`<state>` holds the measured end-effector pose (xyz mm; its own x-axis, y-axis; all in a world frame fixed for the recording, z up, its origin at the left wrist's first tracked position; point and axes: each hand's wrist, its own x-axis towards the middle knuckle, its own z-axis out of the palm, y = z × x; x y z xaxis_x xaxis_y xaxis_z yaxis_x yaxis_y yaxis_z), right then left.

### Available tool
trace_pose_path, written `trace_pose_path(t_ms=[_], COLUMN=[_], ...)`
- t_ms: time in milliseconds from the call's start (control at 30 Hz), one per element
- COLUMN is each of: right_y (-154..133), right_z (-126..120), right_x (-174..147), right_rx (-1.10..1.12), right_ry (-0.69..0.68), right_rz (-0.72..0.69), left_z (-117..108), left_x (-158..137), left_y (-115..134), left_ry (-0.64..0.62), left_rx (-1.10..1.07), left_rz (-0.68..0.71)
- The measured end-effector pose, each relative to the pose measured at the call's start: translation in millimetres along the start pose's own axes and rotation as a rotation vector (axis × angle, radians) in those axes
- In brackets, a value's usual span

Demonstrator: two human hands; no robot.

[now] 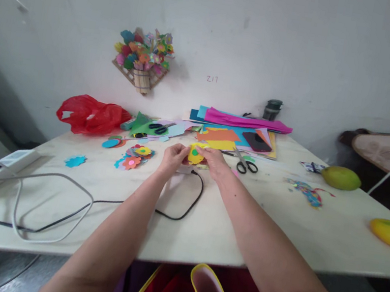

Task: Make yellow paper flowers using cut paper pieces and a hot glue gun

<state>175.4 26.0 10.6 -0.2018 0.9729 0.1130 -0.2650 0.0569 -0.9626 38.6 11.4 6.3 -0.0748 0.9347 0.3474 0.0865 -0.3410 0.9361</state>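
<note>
A yellow paper flower (195, 155) with a green centre is held up between both hands, over the middle of the table. My left hand (174, 156) pinches its left edge with thumb and finger. On the opposite edge, my right hand (212, 161) has its fingers closed on the same flower. To the left lies a pile of paper flowers (131, 162) in several colours. A pair of black-handled scissors (246, 166) rests just right of my right hand. Below the hands, the tip of a black cable (196, 172) lies on the tabletop.
Coloured paper sheets (219, 135) and a phone (256, 142) lie behind the hands. More scissors (160, 128) and a red plastic bag (91, 114) are back left. A blue flower (75, 161) and a power strip (8, 164) sit left; mangoes (341, 178) lie right.
</note>
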Motion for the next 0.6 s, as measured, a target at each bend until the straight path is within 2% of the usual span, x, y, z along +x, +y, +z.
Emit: trace_pose_path(t_ms=[267,600], right_y=[0.3,-1.4], right_z=[0.8,0.5], right_x=[-0.1,-1.9], right_rx=[-0.038,-0.147], right_ry=[0.014,-0.029], right_rz=[-0.015,-0.026], left_z=[1.2,0.6], left_x=[-1.1,-1.7], left_y=[0.0,2.9], left_ry=[-0.047,-0.015], left_rx=[0.018,0.041], left_rz=[-0.004,-0.001])
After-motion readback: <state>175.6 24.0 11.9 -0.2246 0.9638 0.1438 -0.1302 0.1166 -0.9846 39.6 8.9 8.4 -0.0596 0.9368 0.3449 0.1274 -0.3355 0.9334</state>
